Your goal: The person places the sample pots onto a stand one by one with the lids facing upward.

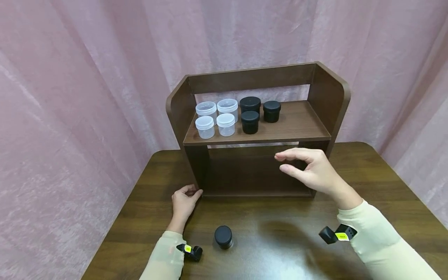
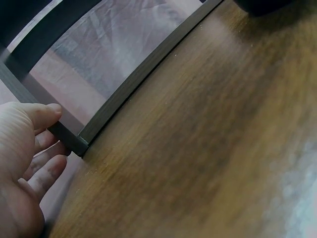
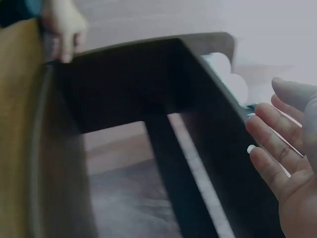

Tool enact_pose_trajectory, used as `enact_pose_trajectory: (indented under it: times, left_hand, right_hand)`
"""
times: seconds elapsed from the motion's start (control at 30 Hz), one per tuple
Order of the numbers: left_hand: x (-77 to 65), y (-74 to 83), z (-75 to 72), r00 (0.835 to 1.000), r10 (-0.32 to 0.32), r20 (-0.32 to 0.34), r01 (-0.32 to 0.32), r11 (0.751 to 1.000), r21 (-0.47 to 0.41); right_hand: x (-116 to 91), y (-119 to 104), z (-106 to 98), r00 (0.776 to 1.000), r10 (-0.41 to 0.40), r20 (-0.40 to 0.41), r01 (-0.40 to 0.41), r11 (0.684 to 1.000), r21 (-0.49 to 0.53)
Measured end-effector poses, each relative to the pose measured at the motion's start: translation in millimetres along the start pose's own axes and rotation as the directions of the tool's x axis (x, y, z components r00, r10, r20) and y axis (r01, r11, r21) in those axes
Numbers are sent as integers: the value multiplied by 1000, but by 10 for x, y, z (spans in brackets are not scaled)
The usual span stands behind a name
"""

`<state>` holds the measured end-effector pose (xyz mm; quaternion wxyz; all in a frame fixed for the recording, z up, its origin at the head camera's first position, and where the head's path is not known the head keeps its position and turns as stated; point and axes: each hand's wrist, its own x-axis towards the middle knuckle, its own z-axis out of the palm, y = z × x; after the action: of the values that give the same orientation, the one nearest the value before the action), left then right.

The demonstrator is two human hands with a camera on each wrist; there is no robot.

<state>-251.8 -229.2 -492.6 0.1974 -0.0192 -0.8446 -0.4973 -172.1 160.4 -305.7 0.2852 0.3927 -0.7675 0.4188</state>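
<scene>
A brown two-tier wooden shelf [image 1: 257, 138] stands on the table. At its lower left corner my left hand [image 1: 183, 202] pinches the edge of the side panel; in the left wrist view the thumb [image 2: 47, 115] lies on one face of it, fingers behind. My right hand [image 1: 311, 171] hovers before the lower right compartment, thumb and fingers apart, holding nothing. On the upper tier, clear lidded jars [image 1: 226, 124] fill the left in two rows. Beside them are two small black jars [image 1: 250, 122] and a larger black jar [image 1: 250, 103]. Another black-lidded jar [image 1: 223, 236] sits on the table between my forearms.
The wooden table [image 1: 147, 233] extends around the shelf, its back corners rounded. A pink curtain [image 1: 105, 97] hangs behind. Each forearm carries a small black wrist camera [image 1: 329, 235]. The shelf's right side panel [image 1: 330, 99] rises close beyond my right hand.
</scene>
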Motion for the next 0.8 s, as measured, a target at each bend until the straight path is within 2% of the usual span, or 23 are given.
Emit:
enact_pose_trajectory:
  times: [0.13,0.23,0.33,0.43,0.63,0.8]
  left_hand:
    - [1,27,-8,1000,3,5,-3,1000,-10]
    - [3,29,0,1000,3,-2,-3,1000,-27]
    - [-3,7,7,1000,-9,-4,9,1000,-26]
    - [3,-6,10,1000,-17,-1,17,1000,-23]
    - [7,-17,10,1000,-2,1,2,1000,-14]
    - [9,-5,16,1000,3,4,-3,1000,-13]
  right_hand:
    - [-184,146,167,994,-25,102,26,1000,-9]
    - [-294,178,307,981,-25,191,28,999,-16]
    - [-368,173,472,957,-24,290,32,999,-24]
    - [-412,168,646,931,-64,360,77,997,-22]
    - [-458,116,943,880,-116,460,134,991,-6]
    - [-431,77,1109,846,-96,524,109,994,5]
